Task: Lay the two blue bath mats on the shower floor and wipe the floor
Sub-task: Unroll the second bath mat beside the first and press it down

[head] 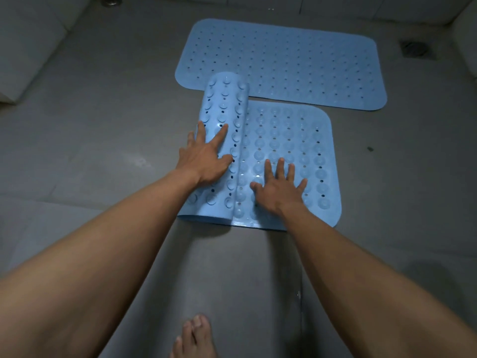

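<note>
Nearest us, below both hands, a bare foot stands on the grey shower floor, which spreads out on every side of the hands. To the left of the left hand, well apart from it, a white ledge borders the floor.

Beyond the hands the far mat lies flat and fully spread on the floor. It is blue, dotted with small holes, and its long side runs across our view.

Right under the hands lies the near mat, also blue, with its suction cups facing up. Its right part is flat on the floor. Its left part curls up into a loose roll, whose far end shows in front of the far mat's near edge; we cannot tell if they touch.

Our left hand presses on the roll with straight, spread fingers. Our right hand rests palm down on the flat part just beside the roll, fingers wide. Neither hand grips anything.

Far beyond the right hand, past the far mat's right end, a dark drain sits in the floor. A small dark speck lies on the floor to the right of the right hand.
</note>
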Demonstrator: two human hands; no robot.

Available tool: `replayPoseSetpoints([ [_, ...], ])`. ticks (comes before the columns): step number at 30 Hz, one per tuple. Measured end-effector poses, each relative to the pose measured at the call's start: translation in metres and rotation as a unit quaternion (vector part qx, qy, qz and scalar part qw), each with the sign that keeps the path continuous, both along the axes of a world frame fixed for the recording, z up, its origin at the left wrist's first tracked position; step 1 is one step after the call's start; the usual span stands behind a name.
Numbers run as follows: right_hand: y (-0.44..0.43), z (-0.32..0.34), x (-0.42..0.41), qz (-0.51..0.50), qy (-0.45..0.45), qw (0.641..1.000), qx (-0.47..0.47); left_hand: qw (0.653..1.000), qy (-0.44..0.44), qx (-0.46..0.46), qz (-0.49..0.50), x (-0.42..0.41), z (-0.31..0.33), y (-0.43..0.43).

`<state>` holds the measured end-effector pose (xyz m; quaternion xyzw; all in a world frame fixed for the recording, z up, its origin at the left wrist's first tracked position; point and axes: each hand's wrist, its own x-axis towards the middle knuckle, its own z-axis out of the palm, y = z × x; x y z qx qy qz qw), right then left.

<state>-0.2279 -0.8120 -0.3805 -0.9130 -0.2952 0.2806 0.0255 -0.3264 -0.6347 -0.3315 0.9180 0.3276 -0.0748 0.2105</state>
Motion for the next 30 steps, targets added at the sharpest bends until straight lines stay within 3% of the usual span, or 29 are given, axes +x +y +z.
replayPoseSetpoints([
  [6, -0.016, 0.009, 0.011, -0.060, -0.029, 0.998, -0.002, 0.999, -0.011, 0.003, -0.030, 0.007, -0.002, -0.007],
  [12, 0.027, 0.004, -0.006, -0.049, -0.001, 0.997, 0.051, 0.999, -0.013, 0.039, -0.031, -0.001, -0.007, -0.010],
  [18, 0.012, -0.016, -0.005, -0.052, -0.016, 0.998, 0.043, 0.999, -0.020, 0.017, 0.033, -0.008, -0.005, -0.003],
  [30, -0.020, -0.008, 0.026, -0.072, -0.015, 0.997, 0.032, 1.000, 0.000, 0.018, 0.011, 0.004, -0.003, -0.009],
])
